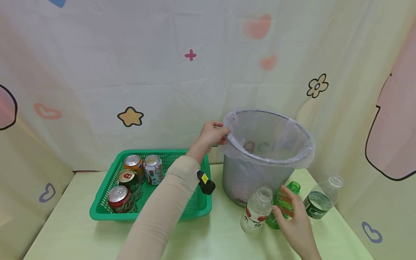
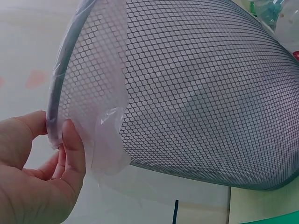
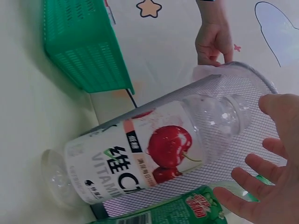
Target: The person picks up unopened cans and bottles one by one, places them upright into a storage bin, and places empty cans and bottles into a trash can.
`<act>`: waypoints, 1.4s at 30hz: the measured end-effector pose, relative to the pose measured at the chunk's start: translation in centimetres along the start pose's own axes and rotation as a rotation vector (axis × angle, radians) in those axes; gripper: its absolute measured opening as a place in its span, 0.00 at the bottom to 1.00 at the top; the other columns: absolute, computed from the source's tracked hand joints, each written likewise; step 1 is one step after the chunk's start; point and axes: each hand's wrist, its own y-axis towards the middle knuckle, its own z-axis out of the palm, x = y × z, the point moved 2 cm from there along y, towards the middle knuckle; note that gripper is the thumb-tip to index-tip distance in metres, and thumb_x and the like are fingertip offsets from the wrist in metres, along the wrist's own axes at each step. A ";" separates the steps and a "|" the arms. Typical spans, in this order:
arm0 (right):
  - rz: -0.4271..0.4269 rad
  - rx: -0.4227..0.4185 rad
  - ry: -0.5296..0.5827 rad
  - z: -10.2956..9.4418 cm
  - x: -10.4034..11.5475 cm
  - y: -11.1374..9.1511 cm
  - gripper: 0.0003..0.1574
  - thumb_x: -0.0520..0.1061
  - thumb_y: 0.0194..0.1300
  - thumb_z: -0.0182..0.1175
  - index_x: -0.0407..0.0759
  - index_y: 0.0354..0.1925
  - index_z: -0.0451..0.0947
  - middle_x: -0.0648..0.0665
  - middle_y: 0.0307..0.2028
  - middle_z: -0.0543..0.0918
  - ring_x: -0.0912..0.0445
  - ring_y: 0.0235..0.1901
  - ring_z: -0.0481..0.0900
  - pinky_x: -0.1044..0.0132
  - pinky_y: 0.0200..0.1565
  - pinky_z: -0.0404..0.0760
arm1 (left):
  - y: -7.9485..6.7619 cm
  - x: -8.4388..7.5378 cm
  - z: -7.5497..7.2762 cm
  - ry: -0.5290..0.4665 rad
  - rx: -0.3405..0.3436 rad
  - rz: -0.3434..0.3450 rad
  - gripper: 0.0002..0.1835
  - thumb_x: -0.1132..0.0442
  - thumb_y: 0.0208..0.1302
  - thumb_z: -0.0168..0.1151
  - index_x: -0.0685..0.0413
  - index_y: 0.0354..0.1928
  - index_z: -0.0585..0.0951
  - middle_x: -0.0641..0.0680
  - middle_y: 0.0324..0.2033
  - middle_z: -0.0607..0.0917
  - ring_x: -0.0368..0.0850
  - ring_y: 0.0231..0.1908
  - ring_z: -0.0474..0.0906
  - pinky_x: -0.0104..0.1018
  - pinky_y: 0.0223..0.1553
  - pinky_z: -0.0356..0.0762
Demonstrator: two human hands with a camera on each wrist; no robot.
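Observation:
My left hand pinches the rim of a wire-mesh trash bin lined with a thin plastic bag. In the left wrist view, thumb and fingers sit on either side of that rim. My right hand is spread beside the bottles, its fingers overlapping a green bottle in the head view. Left of it stands a clear bottle with a cherry label, upright and close in front of the bin. Another clear bottle with a dark green label stands to the right, looking tilted.
A green plastic basket at the left holds several drink cans, among them a red can and a silver Coca-Cola can. The pale green table meets a patterned curtain behind and at both sides.

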 end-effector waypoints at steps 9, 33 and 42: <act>0.027 -0.001 -0.016 1.3 0.1 -0.7 0.41 0.33 0.54 0.64 0.39 0.64 0.60 0.41 0.57 0.69 0.53 0.51 0.70 0.78 0.43 0.76 | 0.3 0.2 0.1 -0.034 -0.009 -0.030 0.23 0.63 0.59 0.61 0.57 0.56 0.70 0.57 0.42 0.79 0.41 0.30 0.77 0.27 0.29 0.79; 0.197 -0.047 -0.007 5.0 -0.5 -1.4 0.54 0.39 0.50 0.68 0.41 0.69 0.50 0.36 0.57 0.65 0.49 0.49 0.69 0.50 0.43 0.78 | 0.7 0.5 0.5 -0.103 -0.017 -0.060 0.25 0.64 0.59 0.61 0.58 0.59 0.70 0.56 0.41 0.80 0.39 0.28 0.77 0.25 0.28 0.78; 0.182 -0.124 0.000 5.9 -0.5 -1.3 0.57 0.37 0.45 0.70 0.40 0.68 0.51 0.34 0.59 0.65 0.44 0.54 0.67 0.49 0.49 0.71 | 0.6 0.5 0.6 -0.096 -0.012 -0.041 0.27 0.66 0.59 0.59 0.59 0.61 0.68 0.58 0.44 0.79 0.38 0.25 0.75 0.25 0.27 0.77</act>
